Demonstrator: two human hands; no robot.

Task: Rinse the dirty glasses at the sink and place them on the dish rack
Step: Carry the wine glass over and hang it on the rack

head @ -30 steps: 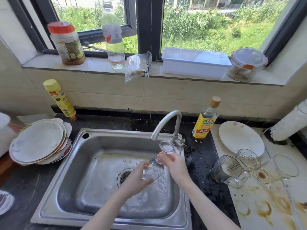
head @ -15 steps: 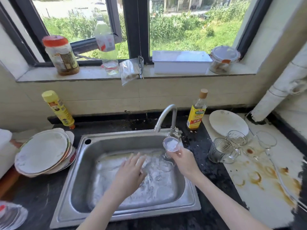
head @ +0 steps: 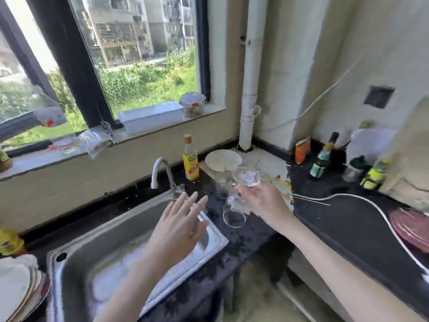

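- Since half a second ago the right hand (head: 260, 201) has carried the clear stemmed wine glass (head: 241, 194) away from the curved metal tap (head: 162, 173) and out past the right rim of the stainless steel sink (head: 130, 231); the view has swung to the right with it.
- Right grip: fingers curled round the glass at its stem, so the round foot sits up near the fingertips and the bowl hangs down and to the left, mouth tilted low.
- That glass is now held in the air above the dark speckled desk (head: 348, 219), just right of the sink and not touching anything.
- Left hand (head: 178, 224) has moved from the basin to hover over the sink's right edge, fingers straight and spread, holding nothing.
- Behind the held glass stand other clear glasses (head: 251, 160) on the desk, blurred and partly hidden, beside a white round plate (head: 222, 160).
- A yellow-labelled bottle with a tan cap (head: 190, 159) stands just right of the tap.
- A white cable (head: 362, 201) snakes across the desk on the right, near a pink plate (head: 408, 228).
- Small bottles (head: 323, 156) cluster against the far right wall.
- A white rectangular box (head: 151, 117) and a lidded clear jar (head: 192, 104) rest on the window sill.
- A stack of white plates (head: 16, 287) lies at the lower left.
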